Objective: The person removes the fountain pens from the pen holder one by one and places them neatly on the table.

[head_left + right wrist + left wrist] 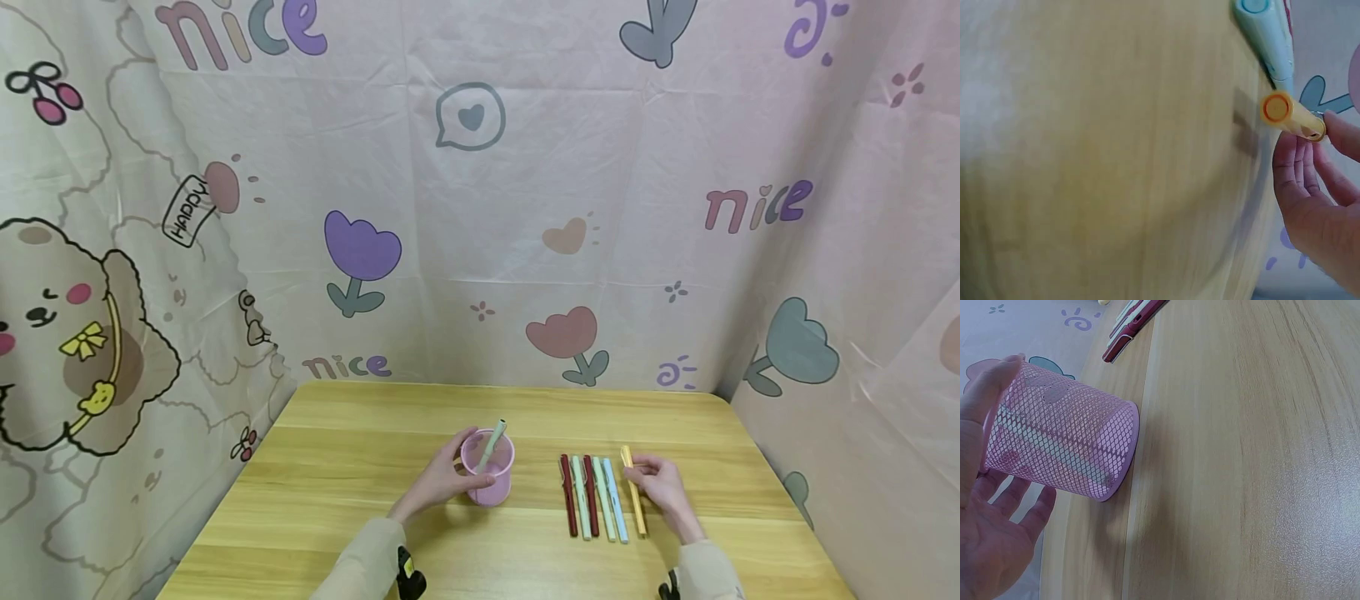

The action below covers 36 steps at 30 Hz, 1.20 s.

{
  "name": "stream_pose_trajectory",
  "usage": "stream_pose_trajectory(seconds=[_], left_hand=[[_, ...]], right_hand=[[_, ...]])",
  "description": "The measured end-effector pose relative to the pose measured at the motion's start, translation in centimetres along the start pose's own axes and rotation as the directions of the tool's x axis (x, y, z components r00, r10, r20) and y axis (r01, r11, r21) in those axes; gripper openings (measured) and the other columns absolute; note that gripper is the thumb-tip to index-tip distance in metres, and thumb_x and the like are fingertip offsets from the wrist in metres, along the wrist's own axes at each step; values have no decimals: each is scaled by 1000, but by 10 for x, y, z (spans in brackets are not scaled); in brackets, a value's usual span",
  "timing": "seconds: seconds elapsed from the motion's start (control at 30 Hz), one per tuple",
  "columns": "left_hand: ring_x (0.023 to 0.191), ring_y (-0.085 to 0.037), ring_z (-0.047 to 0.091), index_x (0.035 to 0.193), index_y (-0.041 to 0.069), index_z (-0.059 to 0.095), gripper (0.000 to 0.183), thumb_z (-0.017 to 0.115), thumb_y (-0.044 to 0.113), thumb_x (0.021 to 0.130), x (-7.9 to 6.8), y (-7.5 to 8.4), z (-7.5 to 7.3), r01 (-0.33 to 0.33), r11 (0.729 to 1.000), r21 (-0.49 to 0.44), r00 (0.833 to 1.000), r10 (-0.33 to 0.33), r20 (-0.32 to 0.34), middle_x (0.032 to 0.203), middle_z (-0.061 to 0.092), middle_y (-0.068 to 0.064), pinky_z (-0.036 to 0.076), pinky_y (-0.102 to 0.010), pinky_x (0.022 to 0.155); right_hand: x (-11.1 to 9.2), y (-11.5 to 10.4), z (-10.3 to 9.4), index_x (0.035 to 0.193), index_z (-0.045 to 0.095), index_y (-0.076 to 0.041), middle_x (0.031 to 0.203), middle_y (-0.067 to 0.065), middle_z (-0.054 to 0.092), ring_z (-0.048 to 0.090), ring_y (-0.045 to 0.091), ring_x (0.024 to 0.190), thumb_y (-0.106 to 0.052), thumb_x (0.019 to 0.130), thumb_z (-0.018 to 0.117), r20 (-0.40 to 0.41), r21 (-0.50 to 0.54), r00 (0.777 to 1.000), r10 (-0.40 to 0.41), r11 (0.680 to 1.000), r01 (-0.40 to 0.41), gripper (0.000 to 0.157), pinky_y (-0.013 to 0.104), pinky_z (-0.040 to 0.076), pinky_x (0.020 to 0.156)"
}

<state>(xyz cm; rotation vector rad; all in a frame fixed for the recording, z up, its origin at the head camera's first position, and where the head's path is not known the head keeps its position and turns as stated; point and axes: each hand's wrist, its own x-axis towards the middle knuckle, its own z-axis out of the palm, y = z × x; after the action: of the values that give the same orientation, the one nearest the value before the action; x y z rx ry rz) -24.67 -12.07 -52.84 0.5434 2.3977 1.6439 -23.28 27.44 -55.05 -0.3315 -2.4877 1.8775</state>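
Observation:
A pink mesh pen holder point(491, 493) stands on the table, with one pale green pen point(492, 442) leaning inside it. My left hand point(441, 482) grips the holder near its rim, thumb on one side and fingers on the other, as the left wrist view of the mesh cup point(1069, 431) also shows. With thumb and fingertips my right hand point(663, 486) pinches a yellow pen point(637, 504) by its far part. Left of that pen lies a row of dark red point(569, 496), pale green point(604, 500) and light blue pens point(615, 500), side by side.
The wood-grain table point(360, 433) reaches back to a printed cloth point(465, 217) hanging behind it. More cloth hangs along the left point(135, 350) and right sides point(862, 275). The row of pens lies between the holder and my right hand.

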Motion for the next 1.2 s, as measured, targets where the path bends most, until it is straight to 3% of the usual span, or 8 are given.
stream_pose_trajectory(seconds=[0.3, 0.73, 0.9, 1.2], left_hand=[[140, -49, 43, 158, 5, 26, 100, 85, 32, 82, -1, 0, 1, 0, 1000, 8, 1000, 0, -4, 158, 37, -25, 49, -55, 111], [139, -50, 44, 159, 6, 26, 100, 84, 31, 82, 0, -1, 0, -7, 1000, 5, 1000, 7, -4, 158, 36, -26, 49, -55, 111], [137, -51, 46, 159, 5, 24, 101, 85, 30, 82, -1, 0, 0, -6, 1000, -9, 1000, 6, -4, 159, 34, -28, 50, -55, 109], [138, -51, 45, 159, 3, 24, 101, 84, 30, 82, -1, 0, 0, -10, 1000, -13, 1000, 10, 3, 159, 34, -28, 49, -55, 110]], right_hand=[[-1, 4, 5, 121, 60, 16, 93, 19, 70, 60, 13, 72, -4, 90, 69, -25, -166, 999, -37, 986, 32, 38, 23, 53, 56], [0, -4, 8, 113, 65, 12, 96, 24, 72, 68, 24, 82, -10, 88, 71, 11, -403, 996, -91, 911, 88, 34, 30, 58, 66], [1, -4, 9, 112, 65, 10, 98, 24, 72, 68, 27, 84, -14, 87, 72, 24, -447, 994, -103, 889, 103, 36, 35, 58, 69], [0, -2, 8, 111, 65, 10, 97, 22, 72, 67, 27, 86, -14, 87, 72, 31, -463, 995, -96, 880, 100, 35, 34, 56, 69]])
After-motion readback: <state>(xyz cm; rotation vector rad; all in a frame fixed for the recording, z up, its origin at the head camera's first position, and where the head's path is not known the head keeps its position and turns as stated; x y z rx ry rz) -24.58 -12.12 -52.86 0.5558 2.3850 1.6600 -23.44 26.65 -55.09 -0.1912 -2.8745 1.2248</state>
